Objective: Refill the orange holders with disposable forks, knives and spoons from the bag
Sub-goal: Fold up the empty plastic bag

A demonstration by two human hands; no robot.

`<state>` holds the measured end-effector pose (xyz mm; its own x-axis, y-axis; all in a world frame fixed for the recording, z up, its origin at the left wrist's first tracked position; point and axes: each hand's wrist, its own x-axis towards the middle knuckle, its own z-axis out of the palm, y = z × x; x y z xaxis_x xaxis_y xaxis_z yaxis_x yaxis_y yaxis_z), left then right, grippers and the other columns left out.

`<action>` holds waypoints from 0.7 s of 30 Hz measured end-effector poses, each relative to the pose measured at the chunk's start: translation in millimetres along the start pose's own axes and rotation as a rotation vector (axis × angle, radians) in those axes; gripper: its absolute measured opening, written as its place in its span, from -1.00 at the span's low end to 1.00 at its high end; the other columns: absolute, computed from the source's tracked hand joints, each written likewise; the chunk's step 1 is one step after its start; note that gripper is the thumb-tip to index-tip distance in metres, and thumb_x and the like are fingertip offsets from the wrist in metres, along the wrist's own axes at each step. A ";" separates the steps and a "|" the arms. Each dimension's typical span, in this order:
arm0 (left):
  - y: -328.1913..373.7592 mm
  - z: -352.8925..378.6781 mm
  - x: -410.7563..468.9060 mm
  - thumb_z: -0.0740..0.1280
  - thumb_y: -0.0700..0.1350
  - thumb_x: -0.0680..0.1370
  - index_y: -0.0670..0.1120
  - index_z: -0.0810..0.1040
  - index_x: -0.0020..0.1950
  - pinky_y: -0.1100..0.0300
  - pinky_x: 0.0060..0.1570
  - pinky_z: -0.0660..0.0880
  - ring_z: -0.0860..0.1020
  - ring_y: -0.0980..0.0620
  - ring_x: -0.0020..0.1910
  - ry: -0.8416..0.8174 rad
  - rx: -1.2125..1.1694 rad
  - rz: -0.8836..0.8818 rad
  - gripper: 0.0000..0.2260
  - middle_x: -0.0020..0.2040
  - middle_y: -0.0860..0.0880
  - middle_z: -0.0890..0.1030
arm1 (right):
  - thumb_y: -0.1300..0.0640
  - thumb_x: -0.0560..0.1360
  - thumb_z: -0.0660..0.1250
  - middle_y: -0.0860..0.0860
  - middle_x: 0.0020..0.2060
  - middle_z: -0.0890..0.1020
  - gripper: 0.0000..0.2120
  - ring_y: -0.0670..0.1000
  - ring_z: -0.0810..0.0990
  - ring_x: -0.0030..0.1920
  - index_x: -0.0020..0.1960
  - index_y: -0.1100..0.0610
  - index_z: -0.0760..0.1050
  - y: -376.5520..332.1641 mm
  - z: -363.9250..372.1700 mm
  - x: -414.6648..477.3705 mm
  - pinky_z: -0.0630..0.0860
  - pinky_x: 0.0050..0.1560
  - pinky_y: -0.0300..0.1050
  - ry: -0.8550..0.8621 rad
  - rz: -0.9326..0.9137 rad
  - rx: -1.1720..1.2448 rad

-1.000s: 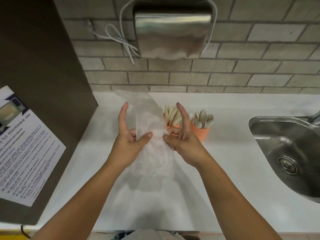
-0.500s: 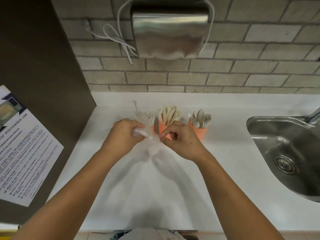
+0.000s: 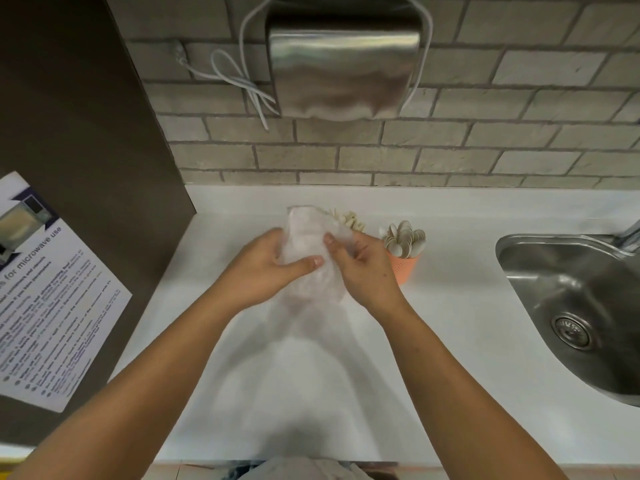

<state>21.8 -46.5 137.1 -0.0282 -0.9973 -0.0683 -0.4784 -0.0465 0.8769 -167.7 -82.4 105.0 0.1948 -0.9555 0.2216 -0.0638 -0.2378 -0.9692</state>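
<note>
A thin clear plastic bag (image 3: pixel 306 233) is held upright over the white counter (image 3: pixel 450 323), looking limp with no cutlery visible inside. My left hand (image 3: pixel 268 268) grips its left side and my right hand (image 3: pixel 363 268) its right side, thumbs pressed on the front. An orange holder (image 3: pixel 403 270) full of pale spoons (image 3: pixel 405 237) stands just right of my right hand. Behind the bag, tips of pale cutlery (image 3: pixel 349 220) poke up from a second holder, whose body is hidden. A third holder is hidden by the bag and hands.
A steel sink (image 3: pixel 568 306) is set in the counter at right, its tap (image 3: pixel 630 237) at the edge. A metal dispenser (image 3: pixel 346 67) with white cords hangs on the brick wall. A dark panel (image 3: pixel 86 168) with a microwave notice (image 3: pixel 45 292) stands at left.
Half a second ago the bag was bunched small between my closed fingers. Now it is spread taller between both hands, again covering the left holders.
</note>
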 end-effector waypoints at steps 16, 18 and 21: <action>-6.9 76.3 -23.6 0.16 0.35 0.57 0.13 0.46 0.34 -0.12 -0.13 0.70 0.69 0.03 -0.02 0.404 -0.165 -0.044 -0.54 0.05 0.07 0.67 | -0.06 0.70 0.18 -0.08 -0.27 0.65 -0.73 -0.16 0.62 -0.26 0.08 0.10 0.55 25.0 32.3 -17.2 0.58 -0.16 -0.11 0.249 0.000 -0.214; -12.8 81.9 -21.7 0.11 0.29 0.66 0.02 0.51 0.26 -0.06 -0.09 0.67 0.69 0.04 -0.09 0.466 -0.055 0.108 -0.58 -0.04 0.04 0.70 | -0.16 0.68 0.15 -0.10 -0.10 0.70 -0.66 -0.15 0.68 -0.03 0.16 0.02 0.59 21.3 36.2 -17.5 0.58 0.04 -0.20 0.273 0.014 -0.122; -22.2 81.0 -14.8 0.08 0.25 0.70 -0.13 0.53 0.13 -0.11 -0.21 0.61 0.65 -0.07 -0.23 0.498 -0.042 0.172 -0.52 -0.19 -0.09 0.66 | -0.13 0.72 0.09 -0.19 -0.34 0.58 -0.65 -0.14 0.57 -0.26 -0.18 -0.11 0.47 14.8 37.2 -15.7 0.50 -0.17 -0.11 0.348 0.050 -0.064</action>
<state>-38.2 -26.1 80.1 0.3223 -0.8965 0.3041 -0.4679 0.1284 0.8744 -135.3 -64.4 83.2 -0.1547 -0.9657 0.2084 -0.1279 -0.1896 -0.9735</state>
